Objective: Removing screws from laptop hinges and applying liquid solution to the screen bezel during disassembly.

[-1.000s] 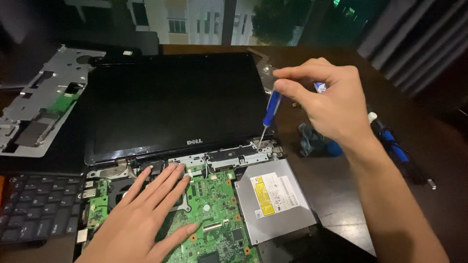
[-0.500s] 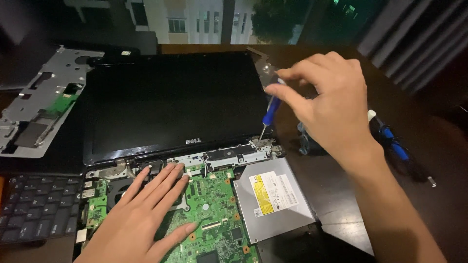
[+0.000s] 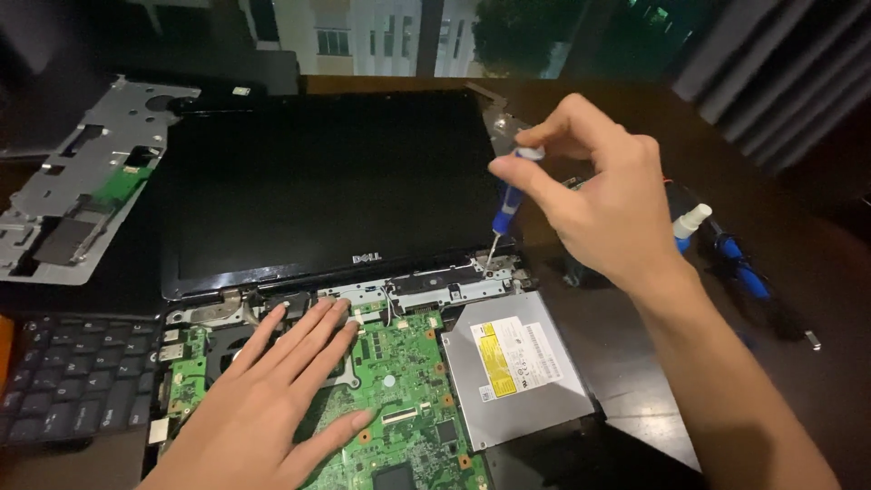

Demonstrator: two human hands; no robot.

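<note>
A dismantled laptop lies on a dark table, its black screen [image 3: 327, 181] laid flat at the back and its green circuit board [image 3: 408, 399] bare in front. My left hand [image 3: 272, 399] rests flat, fingers apart, on the board. My right hand [image 3: 599, 200] holds a small blue-handled screwdriver [image 3: 506, 210] upright by its top. The tip stands on the right hinge bracket [image 3: 490, 269] at the screen's lower right corner. A silver optical drive [image 3: 517, 367] sits right of the board.
A detached black keyboard [image 3: 73, 377] lies at the left front. A grey metal frame plate [image 3: 82, 181] lies at the back left. More blue-handled tools [image 3: 744, 272] lie on the table at the right. Windows and a curtain stand behind.
My right hand has shifted its fingers up to the top of the screwdriver handle and turned it. The tip stays on the hinge. My left hand has not moved.
</note>
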